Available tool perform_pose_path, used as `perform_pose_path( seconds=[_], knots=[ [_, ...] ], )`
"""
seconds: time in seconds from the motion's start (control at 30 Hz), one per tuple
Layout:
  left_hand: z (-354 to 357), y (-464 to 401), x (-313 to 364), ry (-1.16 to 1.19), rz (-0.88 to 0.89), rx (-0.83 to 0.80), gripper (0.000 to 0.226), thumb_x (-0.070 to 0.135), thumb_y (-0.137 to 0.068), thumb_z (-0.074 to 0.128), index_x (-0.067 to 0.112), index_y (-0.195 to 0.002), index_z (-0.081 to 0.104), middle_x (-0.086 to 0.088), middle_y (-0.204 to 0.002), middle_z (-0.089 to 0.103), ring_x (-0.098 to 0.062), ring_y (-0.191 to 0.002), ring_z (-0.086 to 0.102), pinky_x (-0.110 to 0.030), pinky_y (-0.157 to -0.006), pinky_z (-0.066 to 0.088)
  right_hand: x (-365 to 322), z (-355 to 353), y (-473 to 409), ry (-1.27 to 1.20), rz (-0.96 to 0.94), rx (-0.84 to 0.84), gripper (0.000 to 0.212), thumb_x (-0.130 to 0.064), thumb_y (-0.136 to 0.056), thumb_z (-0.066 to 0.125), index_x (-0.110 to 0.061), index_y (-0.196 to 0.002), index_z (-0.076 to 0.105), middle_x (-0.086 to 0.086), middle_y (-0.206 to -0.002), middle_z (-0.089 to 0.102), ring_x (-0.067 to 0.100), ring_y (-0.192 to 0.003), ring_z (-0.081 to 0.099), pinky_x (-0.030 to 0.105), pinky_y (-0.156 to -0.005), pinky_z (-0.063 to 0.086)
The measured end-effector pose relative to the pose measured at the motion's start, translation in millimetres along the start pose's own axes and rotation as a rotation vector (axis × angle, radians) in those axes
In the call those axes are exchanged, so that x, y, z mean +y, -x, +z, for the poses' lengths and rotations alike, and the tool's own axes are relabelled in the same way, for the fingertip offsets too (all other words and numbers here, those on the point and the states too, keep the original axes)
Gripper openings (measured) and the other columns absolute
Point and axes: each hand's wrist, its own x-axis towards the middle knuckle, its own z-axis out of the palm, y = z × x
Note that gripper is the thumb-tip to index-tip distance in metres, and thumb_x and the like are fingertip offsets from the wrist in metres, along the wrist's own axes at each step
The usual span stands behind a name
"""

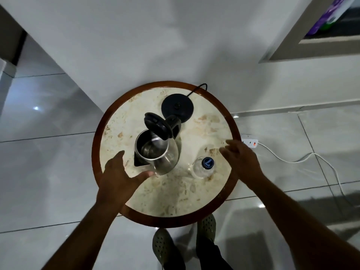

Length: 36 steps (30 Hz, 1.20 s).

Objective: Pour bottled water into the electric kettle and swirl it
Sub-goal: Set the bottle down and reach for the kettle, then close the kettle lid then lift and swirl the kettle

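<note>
Both my hands hover open over the round table, holding nothing.

My left hand (118, 172) spreads its grip beside the steel electric kettle (157, 152), thumb near its lower wall; whether it touches I cannot tell. The kettle stands on the marble-topped table (175, 191) with its black lid (157, 123) flipped up, off its black base (177, 108), which lies behind it. My right hand (241, 158), fingers loosely apart, is just right of the capped water bottle (203, 166), standing upright beside the kettle.
</note>
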Motion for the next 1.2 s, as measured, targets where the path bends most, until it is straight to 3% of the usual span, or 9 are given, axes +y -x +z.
perform_pose_path(
  seconds=[0.13, 0.23, 0.43, 0.63, 0.8, 0.87, 0.97, 1.07, 1.2],
  knots=[
    [11, -19, 2, 0.105, 0.123, -0.062, 0.086, 0.047, -0.058, 0.089, 0.018, -0.131, 0.053, 0.008, -0.124, 0.061, -0.006, -0.099, 0.053, -0.012, -0.072, 0.036, -79, 20, -30, 0.001, -0.184, -0.090, 0.050, -0.050, -0.085, 0.064, -0.018, -0.123, 0.058, -0.006, -0.108, 0.060, 0.008, -0.100, 0.057, 0.016, -0.078, 0.041],
    [20, -25, 1, 0.090, 0.085, -0.090, 0.057, 0.037, -0.065, 0.088, 0.020, -0.114, 0.063, -0.002, -0.106, 0.072, -0.019, -0.092, 0.066, -0.021, -0.069, 0.040, -124, 55, -56, 0.149, -0.256, -0.246, 0.060, -0.051, -0.086, 0.063, -0.015, -0.132, 0.050, 0.000, -0.121, 0.060, 0.016, -0.110, 0.056, 0.026, -0.088, 0.041],
    [24, -26, 3, 0.176, 0.043, -0.060, 0.050, 0.033, -0.066, 0.087, 0.017, -0.107, 0.063, 0.000, -0.094, 0.072, -0.016, -0.079, 0.063, -0.008, -0.056, 0.034, -146, 102, -69, 0.574, -0.361, -0.549, 0.105, -0.065, -0.064, 0.075, -0.015, -0.145, 0.032, 0.015, -0.152, 0.032, 0.033, -0.139, 0.029, 0.046, -0.110, 0.028],
    [21, -22, 6, 0.311, 0.042, -0.089, 0.066, 0.031, -0.066, 0.087, 0.019, -0.124, 0.057, 0.002, -0.110, 0.071, -0.018, -0.102, 0.067, -0.022, -0.077, 0.046, -146, 114, -64, 0.846, -0.491, -0.428, 0.074, -0.072, -0.065, 0.065, -0.022, -0.119, 0.057, 0.010, -0.119, 0.050, 0.032, -0.109, 0.051, 0.042, -0.091, 0.047],
    [22, -15, 17, 0.358, 0.127, -0.048, 0.095, 0.036, -0.067, 0.086, 0.028, -0.146, 0.033, 0.004, -0.139, 0.054, -0.015, -0.127, 0.052, -0.035, -0.102, 0.047, -152, 93, -79, 0.858, -0.350, -0.708, 0.098, -0.070, -0.061, 0.074, -0.022, -0.140, 0.042, 0.011, -0.145, 0.042, 0.034, -0.130, 0.041, 0.046, -0.105, 0.038],
    [25, -14, 15, 0.317, 0.120, -0.041, 0.103, 0.040, -0.069, 0.084, 0.030, -0.151, 0.022, 0.002, -0.146, 0.044, -0.017, -0.132, 0.045, -0.027, -0.103, 0.043, -143, 85, -80, 0.875, -0.423, -0.795, 0.072, -0.044, -0.067, 0.083, -0.016, -0.126, 0.052, 0.010, -0.128, 0.057, 0.029, -0.116, 0.055, 0.041, -0.097, 0.046],
    [26, -22, 14, 0.250, 0.096, -0.040, 0.110, 0.044, -0.068, 0.084, 0.032, -0.152, 0.015, 0.001, -0.149, 0.037, -0.017, -0.133, 0.042, -0.022, -0.097, 0.039, -125, 86, -75, 0.878, -0.550, -0.618, 0.022, -0.027, -0.084, 0.067, -0.014, -0.097, 0.055, 0.005, -0.098, 0.061, 0.024, -0.089, 0.062, 0.036, -0.076, 0.051],
    [18, -38, 31, 0.163, 0.119, -0.032, 0.114, 0.052, -0.063, 0.083, 0.034, -0.152, 0.016, 0.003, -0.147, 0.039, -0.017, -0.131, 0.046, -0.023, -0.095, 0.040, -114, 81, -78, 0.737, -0.541, -0.530, 0.017, -0.026, -0.087, 0.060, -0.012, -0.094, 0.054, 0.005, -0.090, 0.060, 0.023, -0.081, 0.060, 0.037, -0.072, 0.051],
    [-8, -74, 79, 0.032, 0.221, -0.009, 0.112, 0.066, -0.057, 0.079, 0.038, -0.148, 0.021, 0.003, -0.141, 0.046, -0.020, -0.122, 0.053, -0.026, -0.086, 0.041, -128, 56, -106, 0.654, -0.498, -0.431, 0.017, -0.019, -0.082, 0.067, -0.024, -0.087, 0.051, -0.010, -0.072, 0.054, 0.009, -0.068, 0.058, 0.019, -0.057, 0.040]
  ],
)
